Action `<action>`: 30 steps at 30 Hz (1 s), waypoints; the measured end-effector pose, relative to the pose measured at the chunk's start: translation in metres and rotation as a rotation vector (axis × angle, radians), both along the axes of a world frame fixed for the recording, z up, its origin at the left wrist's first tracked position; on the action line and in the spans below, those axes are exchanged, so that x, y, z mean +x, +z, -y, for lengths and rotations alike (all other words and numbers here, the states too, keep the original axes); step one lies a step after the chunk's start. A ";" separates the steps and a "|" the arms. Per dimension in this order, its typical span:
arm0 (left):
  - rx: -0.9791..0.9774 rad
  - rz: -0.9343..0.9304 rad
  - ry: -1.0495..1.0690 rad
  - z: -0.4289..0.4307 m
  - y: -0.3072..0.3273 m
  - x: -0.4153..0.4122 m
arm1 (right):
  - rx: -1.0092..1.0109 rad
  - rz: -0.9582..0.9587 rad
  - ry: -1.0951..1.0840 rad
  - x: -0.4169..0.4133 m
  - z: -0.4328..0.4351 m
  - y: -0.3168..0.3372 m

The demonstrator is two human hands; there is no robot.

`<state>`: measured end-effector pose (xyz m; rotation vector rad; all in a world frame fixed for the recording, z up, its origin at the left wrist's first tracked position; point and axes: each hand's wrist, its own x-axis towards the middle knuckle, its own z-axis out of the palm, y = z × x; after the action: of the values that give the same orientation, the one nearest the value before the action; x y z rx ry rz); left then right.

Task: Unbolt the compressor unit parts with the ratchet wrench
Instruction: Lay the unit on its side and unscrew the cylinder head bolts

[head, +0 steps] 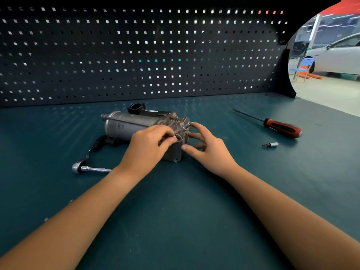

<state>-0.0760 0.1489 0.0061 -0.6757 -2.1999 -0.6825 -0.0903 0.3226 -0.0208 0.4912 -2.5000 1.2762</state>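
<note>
Left hand [150, 147] pinches a small bolt [174, 136] on the compressor [126, 125]; right hand [208, 151], spread, braces it. Best spun out straight, housing held firm.

no legible text. white label [149, 110] on compressor [124, 126] is too blurred; stamped marks [120, 125] on its barrel are unreadable.

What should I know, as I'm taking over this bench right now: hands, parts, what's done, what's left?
Left hand: fingers pinch a small silver bolt at the compressor end face.
Right hand: open, fingertips steadying that end.
Ratchet wrench lies on the table left of the unit; bit socket and screwdriver to the right.
Done: this bolt seems loosened. Left: lift it out, check for remaining bolts.
</note>
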 end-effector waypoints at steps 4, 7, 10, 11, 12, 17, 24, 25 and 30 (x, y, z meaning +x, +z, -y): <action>-0.010 0.009 -0.054 -0.001 -0.006 0.003 | 0.005 -0.003 0.001 0.000 0.000 0.000; 0.003 0.034 -0.073 -0.002 -0.009 0.003 | 0.001 0.003 0.009 0.001 0.000 0.001; 0.102 0.097 -0.059 -0.004 -0.009 0.002 | -0.001 0.002 0.010 0.001 0.000 0.001; 0.144 0.116 -0.053 -0.005 -0.008 0.002 | 0.000 -0.001 0.010 0.001 0.000 0.001; 0.184 0.133 -0.047 -0.006 -0.007 0.002 | 0.001 -0.002 0.010 0.001 0.000 0.002; 0.305 0.228 -0.008 -0.009 -0.005 0.005 | -0.003 0.005 0.010 0.002 0.001 0.002; 0.474 0.488 -0.021 -0.012 0.000 0.000 | 0.019 0.013 -0.029 0.004 0.002 0.004; 0.478 0.500 -0.022 -0.012 -0.001 0.000 | 0.018 0.009 -0.035 0.005 0.003 0.004; 0.696 0.716 -0.102 -0.014 0.001 0.000 | 0.089 -0.054 -0.034 0.008 0.008 0.003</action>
<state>-0.0761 0.1630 0.0068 -0.1771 -2.2830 -1.8485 -0.0820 0.3142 -0.0178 0.4945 -2.5178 1.1276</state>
